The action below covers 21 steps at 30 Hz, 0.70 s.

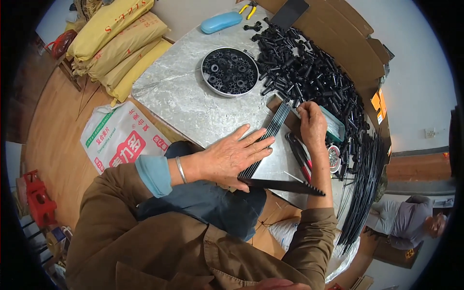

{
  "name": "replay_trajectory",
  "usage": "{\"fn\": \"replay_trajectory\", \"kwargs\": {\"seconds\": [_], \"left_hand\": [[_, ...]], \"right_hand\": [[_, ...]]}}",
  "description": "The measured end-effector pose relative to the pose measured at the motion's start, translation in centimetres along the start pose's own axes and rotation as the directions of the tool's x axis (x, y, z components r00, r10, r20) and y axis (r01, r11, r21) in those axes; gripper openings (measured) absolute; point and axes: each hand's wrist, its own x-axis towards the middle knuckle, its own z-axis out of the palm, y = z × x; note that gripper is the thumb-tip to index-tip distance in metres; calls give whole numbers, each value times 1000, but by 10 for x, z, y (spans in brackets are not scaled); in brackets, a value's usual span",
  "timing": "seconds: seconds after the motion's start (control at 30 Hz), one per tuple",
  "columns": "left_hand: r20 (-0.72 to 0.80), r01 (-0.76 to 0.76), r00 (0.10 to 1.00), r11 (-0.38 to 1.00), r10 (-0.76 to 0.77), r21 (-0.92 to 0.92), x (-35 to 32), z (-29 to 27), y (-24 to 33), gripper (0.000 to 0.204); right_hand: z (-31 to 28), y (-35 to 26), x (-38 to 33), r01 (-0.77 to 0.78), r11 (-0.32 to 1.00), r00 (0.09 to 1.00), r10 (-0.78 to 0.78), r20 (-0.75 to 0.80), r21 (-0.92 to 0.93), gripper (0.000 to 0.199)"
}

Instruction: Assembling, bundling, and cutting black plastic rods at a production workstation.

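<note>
My left hand (237, 153) lies with fingers spread across a row of thin dark rods (275, 123) on the grey table. By its thumb, a long dark strip-like piece (290, 185) with a notched end stretches to the right. The rods' far ends rest at a brown and metal block (275, 103). Beside those ends my right hand (313, 123) is pinched closed; whatever is between its fingertips is too small to make out. Red-and-black-handled pliers (300, 157) lie between my hands. Close to my right wrist are a teal box (333, 124) and a small cup of metal bits (334, 158).
Past my hands stand a round tray (205, 83) of black rings and a heap of black tubular parts (309, 67) against cardboard (333, 29). A blue case (221, 22) and yellow-handled pliers (249, 9) lie farther off. Long black rods (363, 188) hang right; a person (408, 220) is beyond.
</note>
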Motion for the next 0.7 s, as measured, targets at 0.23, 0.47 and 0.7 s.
{"fn": "replay_trajectory", "kwargs": {"seconds": [0.23, 0.47, 0.7], "left_hand": [[-12, 7, 1000, 1000, -6, 23, 0, 2, -2, 96], [1, 17, 1000, 1000, -17, -5, 2, 2, -3, 94], [11, 22, 1000, 1000, -22, -18, 1, 1, -3, 94]], "right_hand": [[11, 6, -2, -3, 968, 997, -18, 78, 251, 8], [10, 0, -2, -110, 946, 992, 83, 100, 305, 8], [14, 1, -3, -121, 936, 992, 99, 82, 332, 8]]}}
